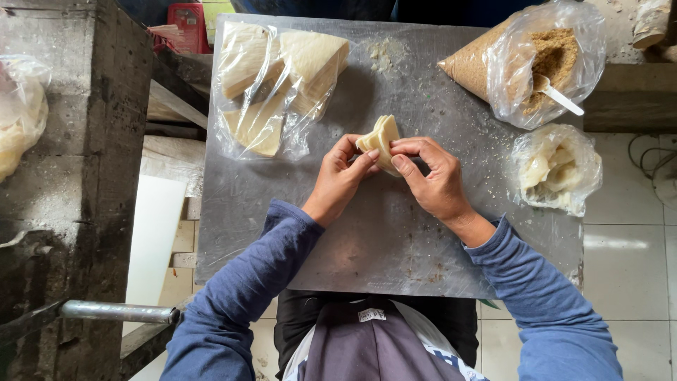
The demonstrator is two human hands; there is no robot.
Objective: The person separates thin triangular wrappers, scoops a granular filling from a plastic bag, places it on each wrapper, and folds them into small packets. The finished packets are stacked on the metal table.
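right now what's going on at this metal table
A person in blue sleeves holds a folded pale dough wrapper over the metal table, left hand and right hand pinching it together. At the table's far side lie a plastic bag of triangular wrappers, an open bag of brown crumbly filling with a white spoon, and a smaller bag of pale pieces.

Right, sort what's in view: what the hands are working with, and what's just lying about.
In use:
left hand and right hand holding the folded wrapper
metal table
bag of wrappers
bag of crumbs with spoon

Lying about:
metal pipe
red box
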